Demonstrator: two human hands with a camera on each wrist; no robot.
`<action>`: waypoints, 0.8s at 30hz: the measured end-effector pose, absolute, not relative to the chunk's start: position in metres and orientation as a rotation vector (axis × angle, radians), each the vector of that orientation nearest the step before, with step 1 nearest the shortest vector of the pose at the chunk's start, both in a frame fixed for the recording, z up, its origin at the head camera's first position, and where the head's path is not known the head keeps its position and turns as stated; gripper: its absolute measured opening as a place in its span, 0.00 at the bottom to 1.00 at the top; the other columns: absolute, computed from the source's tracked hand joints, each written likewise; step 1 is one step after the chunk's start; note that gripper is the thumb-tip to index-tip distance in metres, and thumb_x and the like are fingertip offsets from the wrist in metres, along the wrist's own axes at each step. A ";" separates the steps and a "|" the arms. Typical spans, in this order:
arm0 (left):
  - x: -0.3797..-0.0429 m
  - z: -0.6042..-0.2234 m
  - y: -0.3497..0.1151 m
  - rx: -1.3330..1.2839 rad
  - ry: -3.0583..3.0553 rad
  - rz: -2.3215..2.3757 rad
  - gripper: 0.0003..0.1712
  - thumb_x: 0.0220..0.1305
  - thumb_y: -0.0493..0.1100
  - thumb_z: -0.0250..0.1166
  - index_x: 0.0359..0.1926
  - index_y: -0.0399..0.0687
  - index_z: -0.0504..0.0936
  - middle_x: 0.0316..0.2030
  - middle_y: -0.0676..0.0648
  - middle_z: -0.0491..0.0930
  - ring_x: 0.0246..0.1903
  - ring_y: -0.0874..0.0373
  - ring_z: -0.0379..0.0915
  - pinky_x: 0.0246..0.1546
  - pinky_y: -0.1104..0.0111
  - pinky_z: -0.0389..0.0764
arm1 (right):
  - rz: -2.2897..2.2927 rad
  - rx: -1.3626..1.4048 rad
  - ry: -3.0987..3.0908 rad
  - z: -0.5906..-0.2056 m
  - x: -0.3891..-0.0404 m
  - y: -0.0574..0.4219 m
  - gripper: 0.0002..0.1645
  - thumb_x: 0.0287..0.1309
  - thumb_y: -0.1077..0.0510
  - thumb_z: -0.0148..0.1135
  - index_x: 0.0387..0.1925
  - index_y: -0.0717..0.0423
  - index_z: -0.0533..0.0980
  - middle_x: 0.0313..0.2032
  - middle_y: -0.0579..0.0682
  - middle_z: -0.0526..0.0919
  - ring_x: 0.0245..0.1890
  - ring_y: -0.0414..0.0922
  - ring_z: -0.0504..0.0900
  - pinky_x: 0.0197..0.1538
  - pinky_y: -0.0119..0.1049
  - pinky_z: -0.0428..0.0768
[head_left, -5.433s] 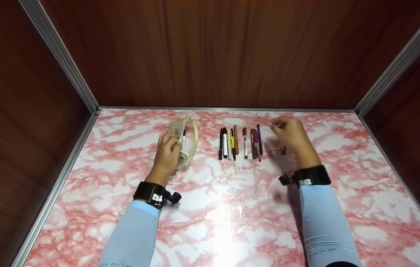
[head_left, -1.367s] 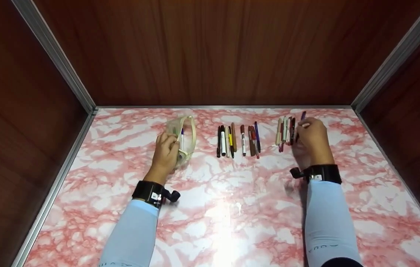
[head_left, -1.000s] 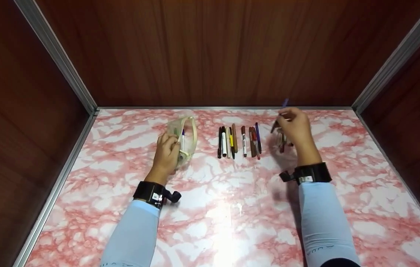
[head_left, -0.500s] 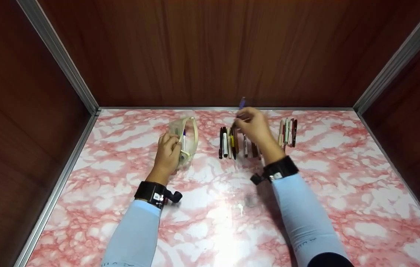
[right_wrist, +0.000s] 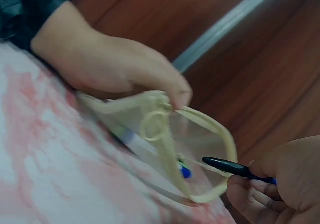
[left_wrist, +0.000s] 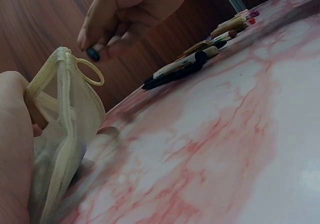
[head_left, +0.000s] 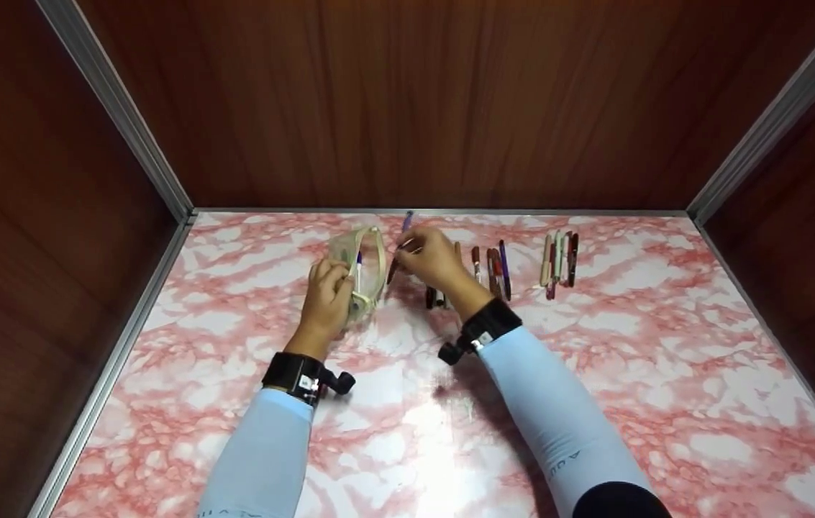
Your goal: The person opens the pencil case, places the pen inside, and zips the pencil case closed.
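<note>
As a cream mesh pouch with a zipped mouth (head_left: 380, 260) is gripped along its left side by the curled left hand (head_left: 326, 293), a slim black-and-purple pen (right_wrist: 234, 169) is pinched, slanted, between thumb and fingers of the right hand (head_left: 437, 260) just beside the opening. The pale-blue-sleeved right forearm (head_left: 558, 417) is angled inward over the red-and-white marbled tabletop (head_left: 385, 446), black and white markers (head_left: 429, 298) being partly covered.

Pouch (head_left: 342, 246) on table (head_left: 393, 374), marker (head_left: 359, 272) inside; pens (head_left: 498, 270) right.
</note>
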State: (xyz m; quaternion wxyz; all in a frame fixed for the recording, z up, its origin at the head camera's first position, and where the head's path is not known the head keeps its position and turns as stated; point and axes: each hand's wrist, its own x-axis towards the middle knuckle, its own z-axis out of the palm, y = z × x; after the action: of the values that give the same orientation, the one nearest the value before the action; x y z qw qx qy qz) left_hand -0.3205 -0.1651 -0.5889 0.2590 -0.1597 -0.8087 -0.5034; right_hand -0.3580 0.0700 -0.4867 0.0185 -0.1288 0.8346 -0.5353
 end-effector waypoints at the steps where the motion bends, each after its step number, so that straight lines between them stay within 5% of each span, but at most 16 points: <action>1: -0.321 -0.589 -0.166 -0.435 -2.192 -1.363 0.13 0.75 0.42 0.60 0.36 0.38 0.81 0.54 0.33 0.82 0.65 0.32 0.71 0.76 0.38 0.71 | -1.628 -0.416 2.602 -0.488 -0.357 0.066 0.13 0.69 0.67 0.70 0.53 0.67 0.85 0.46 0.65 0.94 0.43 0.57 0.94 0.44 0.38 0.93; 7: -0.327 -0.597 -0.170 -0.392 -2.251 -1.310 0.11 0.77 0.43 0.60 0.36 0.44 0.82 0.55 0.40 0.83 0.68 0.41 0.72 0.77 0.49 0.71 | -1.499 -0.472 2.625 -0.493 -0.354 0.045 0.12 0.70 0.65 0.72 0.53 0.64 0.86 0.47 0.63 0.94 0.42 0.48 0.92 0.43 0.34 0.89; 14: -0.311 -0.576 -0.163 -0.418 -2.236 -1.353 0.11 0.75 0.37 0.59 0.36 0.33 0.81 0.56 0.30 0.81 0.67 0.31 0.70 0.75 0.38 0.70 | -1.504 -0.467 2.595 -0.494 -0.353 0.030 0.09 0.70 0.65 0.73 0.49 0.65 0.86 0.41 0.62 0.94 0.31 0.41 0.88 0.36 0.32 0.89; 21: -0.306 -0.569 -0.159 -0.373 -2.280 -1.335 0.09 0.75 0.35 0.59 0.37 0.33 0.81 0.57 0.31 0.81 0.69 0.33 0.70 0.78 0.42 0.69 | -1.550 -0.430 2.448 -0.494 -0.351 0.024 0.12 0.73 0.68 0.70 0.53 0.72 0.86 0.44 0.65 0.94 0.33 0.52 0.93 0.46 0.53 0.95; 24: -0.306 -0.568 -0.159 -0.363 -2.289 -1.347 0.10 0.75 0.36 0.59 0.37 0.33 0.81 0.57 0.31 0.81 0.69 0.34 0.70 0.77 0.43 0.70 | -1.579 -0.451 2.357 -0.494 -0.351 0.022 0.14 0.75 0.68 0.67 0.57 0.74 0.85 0.49 0.70 0.93 0.33 0.49 0.92 0.46 0.51 0.96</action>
State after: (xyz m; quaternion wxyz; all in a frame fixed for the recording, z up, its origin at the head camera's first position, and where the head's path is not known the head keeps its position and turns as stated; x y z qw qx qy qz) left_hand -0.3060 -0.1595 -0.5683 0.2286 -0.1320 -0.8312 -0.4892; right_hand -0.3509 0.0221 -0.4936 0.1342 -0.1557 0.8131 -0.5446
